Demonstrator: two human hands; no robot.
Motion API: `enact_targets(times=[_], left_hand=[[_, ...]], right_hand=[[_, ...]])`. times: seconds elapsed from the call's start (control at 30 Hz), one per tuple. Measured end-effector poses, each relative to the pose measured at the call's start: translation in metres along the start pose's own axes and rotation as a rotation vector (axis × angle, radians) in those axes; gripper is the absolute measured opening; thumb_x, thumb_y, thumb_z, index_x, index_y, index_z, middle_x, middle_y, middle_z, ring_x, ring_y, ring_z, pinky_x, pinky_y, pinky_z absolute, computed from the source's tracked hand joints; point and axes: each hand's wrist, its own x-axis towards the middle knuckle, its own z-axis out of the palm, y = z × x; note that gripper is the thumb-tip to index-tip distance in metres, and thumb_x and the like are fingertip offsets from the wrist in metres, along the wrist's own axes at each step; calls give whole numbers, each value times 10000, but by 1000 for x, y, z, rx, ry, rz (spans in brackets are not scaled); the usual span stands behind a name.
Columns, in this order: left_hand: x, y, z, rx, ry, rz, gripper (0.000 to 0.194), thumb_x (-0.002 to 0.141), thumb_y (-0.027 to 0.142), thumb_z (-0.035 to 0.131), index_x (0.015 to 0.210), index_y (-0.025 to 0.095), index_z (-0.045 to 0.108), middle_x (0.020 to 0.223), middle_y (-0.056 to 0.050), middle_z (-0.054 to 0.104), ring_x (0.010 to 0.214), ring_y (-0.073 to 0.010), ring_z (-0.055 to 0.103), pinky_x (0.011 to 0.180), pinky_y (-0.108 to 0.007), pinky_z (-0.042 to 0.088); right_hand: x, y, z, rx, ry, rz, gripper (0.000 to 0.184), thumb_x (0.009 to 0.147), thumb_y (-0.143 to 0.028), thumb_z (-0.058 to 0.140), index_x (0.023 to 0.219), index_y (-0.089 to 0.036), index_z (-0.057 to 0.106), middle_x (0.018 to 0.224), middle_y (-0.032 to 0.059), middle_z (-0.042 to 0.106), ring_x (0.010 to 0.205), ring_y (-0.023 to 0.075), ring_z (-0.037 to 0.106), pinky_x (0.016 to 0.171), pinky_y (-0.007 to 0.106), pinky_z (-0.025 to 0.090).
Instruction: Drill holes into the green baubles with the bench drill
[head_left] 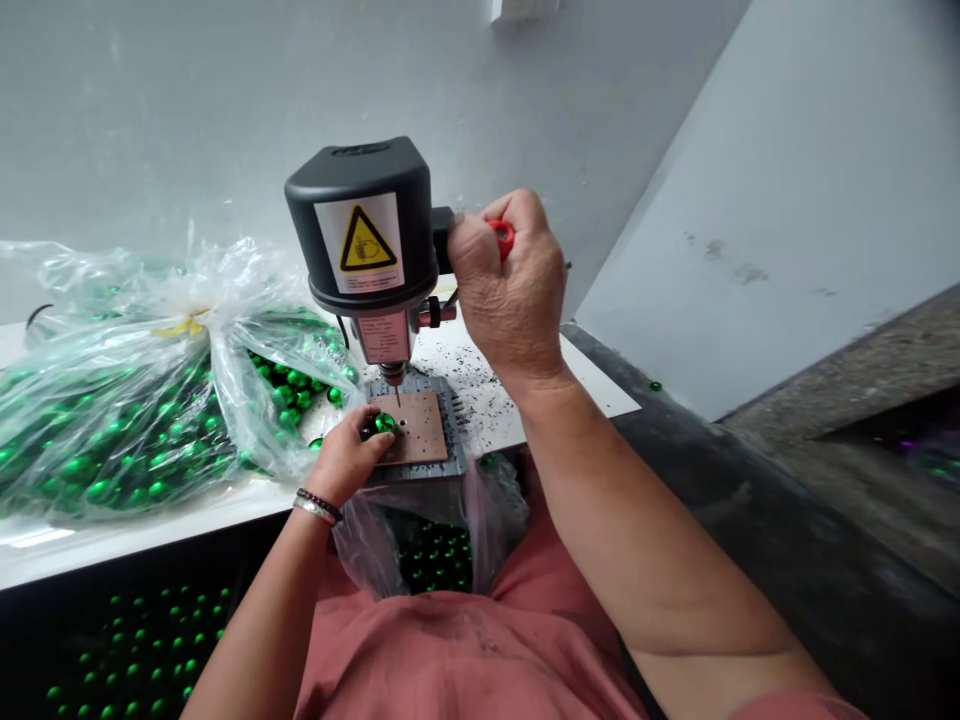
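Note:
A black-topped drill press (360,230) with a yellow hand-warning label stands on the white table. My right hand (511,285) is wrapped round its red-ended lever handle (504,240). Under the thin drill bit (399,395) lies a square brown board (424,430) with a small hole, set on the grey slotted base (454,455). At the board's left side my left hand (352,448) holds a shiny green ball (384,423) between thumb and fingers, just left of the hole. The bit's tip is apart from the ball.
Left of the press lies a tied clear plastic bag (150,400) full of green balls. Dark shavings (480,385) are scattered over the white table (600,395). More green balls (435,555) fill an open bag below the base. A grey wall (810,200) stands at the right.

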Motion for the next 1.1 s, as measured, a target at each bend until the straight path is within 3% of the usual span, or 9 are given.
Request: enact_targets(times=[0.2, 0.43, 0.73, 1.1], left_hand=[[9, 8, 3, -65, -7, -41, 365, 607, 285, 672, 962, 204, 658, 905, -45, 684, 836, -216, 596, 781, -315, 425], [14, 15, 2, 8, -88, 0, 421, 625, 307, 655, 1039, 231, 668, 674, 16, 637, 668, -161, 569, 647, -250, 425], [16, 18, -4, 57, -151, 36, 364, 646, 313, 617, 993, 228, 689, 747, 17, 658, 668, -150, 569, 599, -229, 416], [25, 1, -2, -425, -144, -67, 352, 593, 317, 709, 896, 154, 636, 730, -38, 677, 605, -142, 585, 537, -226, 427]], right_hand=[[0, -6, -3, 38, -51, 95, 291, 826, -439, 422, 686, -203, 326, 604, -38, 344, 612, 73, 485, 608, 216, 400], [0, -2, -5, 42, -70, 40, 297, 834, -458, 404, 700, -206, 320, 618, -44, 336, 571, 59, 362, 605, 213, 332], [11, 1, -5, 91, -108, 20, 292, 810, -441, 423, 658, -216, 316, 590, -36, 352, 560, 94, 309, 573, 246, 307], [45, 12, 16, -47, -162, 113, 335, 805, -380, 413, 580, -196, 245, 572, -30, 282, 564, 87, 224, 561, 237, 249]])
